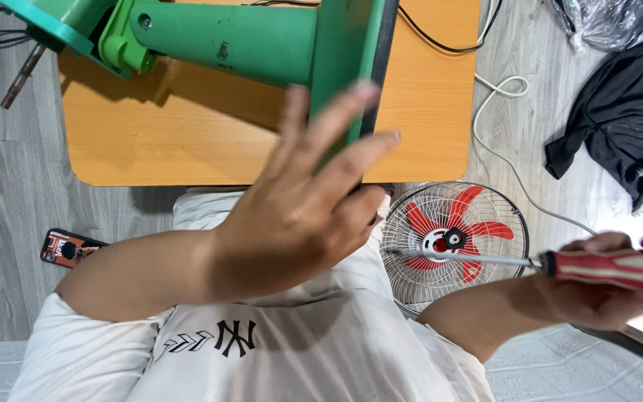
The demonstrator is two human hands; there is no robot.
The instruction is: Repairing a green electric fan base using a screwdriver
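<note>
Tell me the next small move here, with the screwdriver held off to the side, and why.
Probably bring the red-handled screwdriver in the right hand back toward the green plastic fan housing on the orange wooden table. Its tip points away, over the red-bladed fan with its wire grille on the floor, while the left hand, fingers spread, is already at the housing.

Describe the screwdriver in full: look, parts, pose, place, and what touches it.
The screwdriver has a red handle with black grip sections and a slim, bright metal shaft. It lies almost level, tip pointing left, with the right hand closed around the handle at the picture's right edge. Its shaft crosses in front of the fan, a round wire guard over red blades lying on the floor; whether the tip touches it cannot be told.
</note>
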